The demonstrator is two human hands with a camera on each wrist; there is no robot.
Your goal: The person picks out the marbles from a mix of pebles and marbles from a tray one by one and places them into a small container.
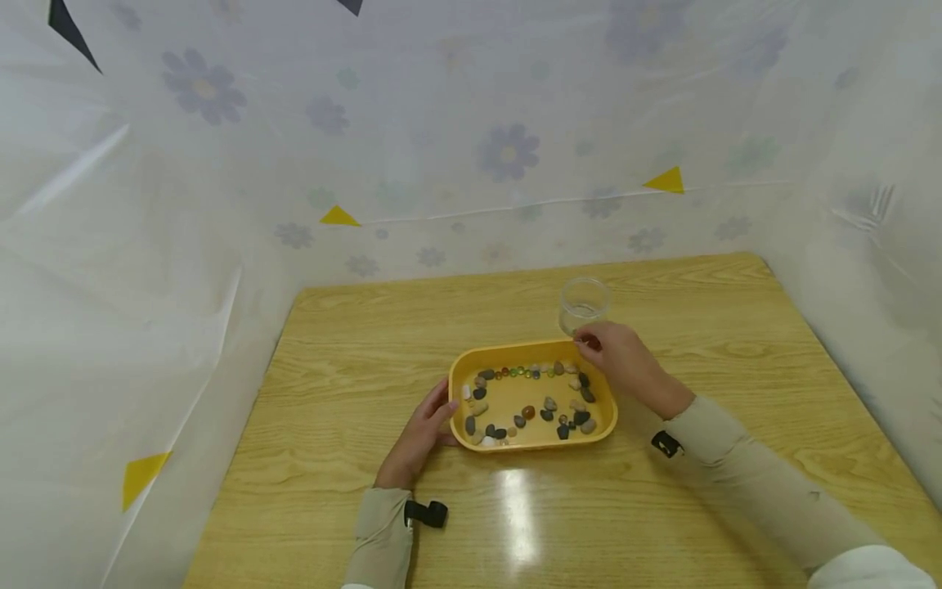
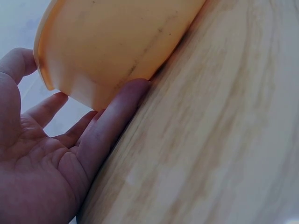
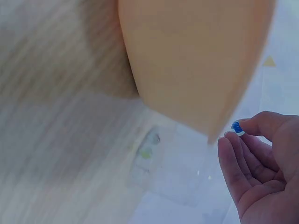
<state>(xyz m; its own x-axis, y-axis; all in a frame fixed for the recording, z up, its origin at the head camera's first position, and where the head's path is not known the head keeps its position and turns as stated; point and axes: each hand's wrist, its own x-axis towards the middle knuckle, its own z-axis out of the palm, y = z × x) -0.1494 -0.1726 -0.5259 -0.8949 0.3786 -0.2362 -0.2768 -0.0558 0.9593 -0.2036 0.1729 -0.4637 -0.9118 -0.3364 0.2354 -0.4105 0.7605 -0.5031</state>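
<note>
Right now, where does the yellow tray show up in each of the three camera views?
Head: the yellow tray sits at centre on the wooden table, between both hands.
Left wrist: its outer wall fills the upper left, the left hand touching it.
Right wrist: its blurred wall fills the upper centre, above the right hand.
Shared landmark: the wooden table.

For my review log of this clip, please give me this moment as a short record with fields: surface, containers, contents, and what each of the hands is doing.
surface: wooden table
tray: yellow tray, in the middle of the table
tray contents: pebbles and a row of glass beads along the far side
jar: clear glass jar, upright just behind the tray
left hand: open, fingers resting against the tray's left end
right hand: pinches a blue bead at the tray's far right corner, near the jar
</note>
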